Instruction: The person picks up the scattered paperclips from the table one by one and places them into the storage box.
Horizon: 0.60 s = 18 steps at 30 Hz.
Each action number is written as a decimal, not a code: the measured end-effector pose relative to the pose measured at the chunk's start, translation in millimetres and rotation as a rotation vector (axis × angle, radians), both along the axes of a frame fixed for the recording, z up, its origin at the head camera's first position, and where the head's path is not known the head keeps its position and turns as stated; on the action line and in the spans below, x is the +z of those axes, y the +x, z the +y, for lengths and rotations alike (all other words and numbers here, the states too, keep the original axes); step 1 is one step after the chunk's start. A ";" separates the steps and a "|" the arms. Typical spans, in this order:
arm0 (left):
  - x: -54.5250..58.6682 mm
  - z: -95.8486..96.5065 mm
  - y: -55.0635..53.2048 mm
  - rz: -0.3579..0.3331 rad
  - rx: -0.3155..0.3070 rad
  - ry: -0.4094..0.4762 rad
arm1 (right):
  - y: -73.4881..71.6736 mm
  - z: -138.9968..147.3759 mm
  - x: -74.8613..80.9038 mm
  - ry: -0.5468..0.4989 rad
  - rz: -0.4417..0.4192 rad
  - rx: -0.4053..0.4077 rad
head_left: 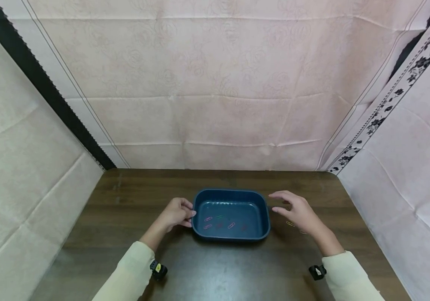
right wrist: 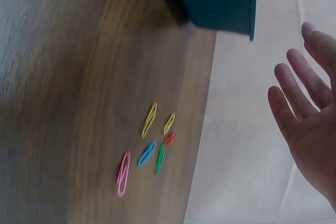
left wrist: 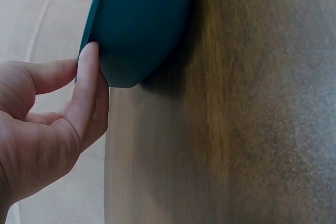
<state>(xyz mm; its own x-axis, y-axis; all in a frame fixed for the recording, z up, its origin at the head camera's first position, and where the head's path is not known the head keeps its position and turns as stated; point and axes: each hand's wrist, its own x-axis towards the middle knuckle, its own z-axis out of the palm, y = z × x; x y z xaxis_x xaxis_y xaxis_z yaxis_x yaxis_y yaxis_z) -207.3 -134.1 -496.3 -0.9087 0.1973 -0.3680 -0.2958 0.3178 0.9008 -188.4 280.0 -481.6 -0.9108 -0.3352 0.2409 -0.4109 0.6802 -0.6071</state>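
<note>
A dark blue rectangular tray [head_left: 234, 239] stands on the wooden table, with several pink, green and red paper clips [head_left: 231, 225] scattered over its bottom. My left hand [head_left: 177, 213] pinches its left rim between thumb and fingers, as the left wrist view shows up close. To the right of the tray, my right hand [head_left: 297, 210] is held with fingers spread and nothing in them. Below that hand, in the right wrist view, lie yellow paper clips [right wrist: 149, 120], a pink one [right wrist: 123, 173], a blue one [right wrist: 147, 153], a green one [right wrist: 160, 158] and a red one [right wrist: 170, 139].
The brown wooden table [head_left: 207, 267] reaches back to a pale cloth hanging [head_left: 215, 117] behind it. More pale cloth hangs along the left [head_left: 30, 188] and right sides [head_left: 399, 179]. Both wrists carry small black devices [head_left: 158, 269].
</note>
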 end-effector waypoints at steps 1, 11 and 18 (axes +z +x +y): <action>0.2 0.0 -0.1 0.000 0.000 -0.001 | -0.2 3.4 -0.4 0.002 0.000 -0.009; -1.4 -0.6 -2.5 -0.006 -0.002 -0.007 | -0.5 35.1 -12.5 0.054 0.006 -0.118; -2.0 -0.2 -2.6 -0.011 -0.003 -0.011 | 1.2 53.4 -20.1 0.070 -0.026 -0.140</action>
